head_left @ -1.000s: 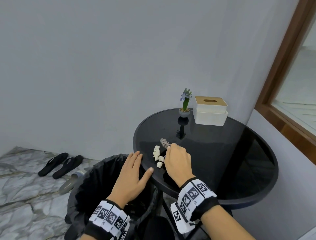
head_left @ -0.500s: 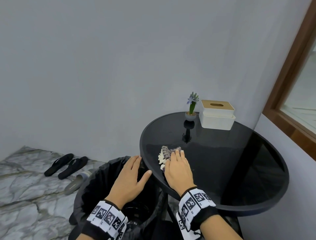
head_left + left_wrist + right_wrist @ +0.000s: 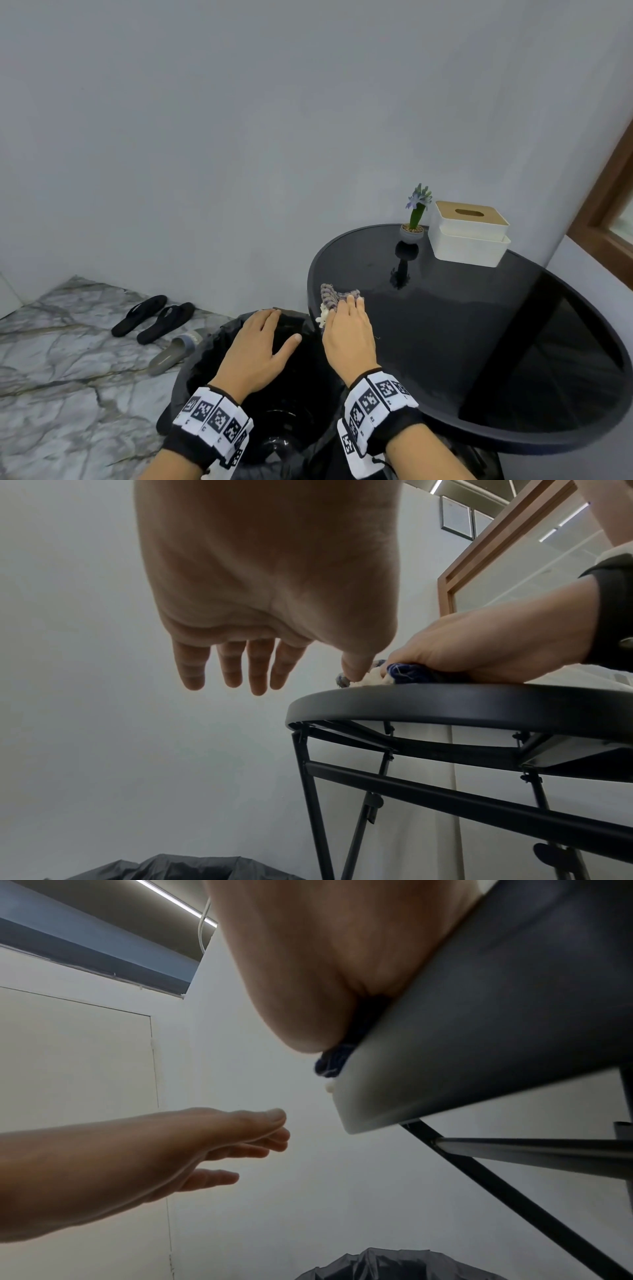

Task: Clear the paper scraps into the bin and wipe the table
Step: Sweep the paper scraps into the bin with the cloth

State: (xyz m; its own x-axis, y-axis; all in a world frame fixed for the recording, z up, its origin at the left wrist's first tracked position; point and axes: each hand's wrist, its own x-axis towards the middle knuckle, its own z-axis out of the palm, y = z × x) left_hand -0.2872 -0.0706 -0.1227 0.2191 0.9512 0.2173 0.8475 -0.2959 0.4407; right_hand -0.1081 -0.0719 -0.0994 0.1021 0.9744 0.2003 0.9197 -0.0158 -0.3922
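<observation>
seen from above, looking down at a round black table [image 3: 479, 342] set against a grey wall, with a bin [image 3: 212, 363] lined in black plastic just beside its left edge.

right hand [image 3: 349, 335] laid flat, fingers straight and together, pressing a grey-purple cloth [image 3: 334, 294] onto the table at its left edge. small white paper scraps [image 3: 322, 317] bunched against the cloth, right at the rim; from the left wrist view, scraps [image 3: 373, 676] sitting on the very lip of the table.

left hand [image 3: 260, 346] held open over the mouth of the bin, fingers relaxed and spread, thumb out towards the table edge, gripping nothing.

compared with a second earlier: scraps then lying further in from the edge, with the cloth only peeping out past curled fingers; half a second ago already closer to the rim under a flattened hand; now at the rim itself. left hand in much the same waiting spot throughout.

meaning, as a judgement: sweep nearly done, scraps about to tip off the edge, either into the left palm or straight into the bin below. wiping of the rest of the table not yet done.

at the far edge of the table, a small potted plant [image 3: 414, 219] and, just beside it, a white tissue box [image 3: 467, 233]. on the marble floor, black sandals [image 3: 154, 318] and a grey slipper [image 3: 174, 349].
</observation>
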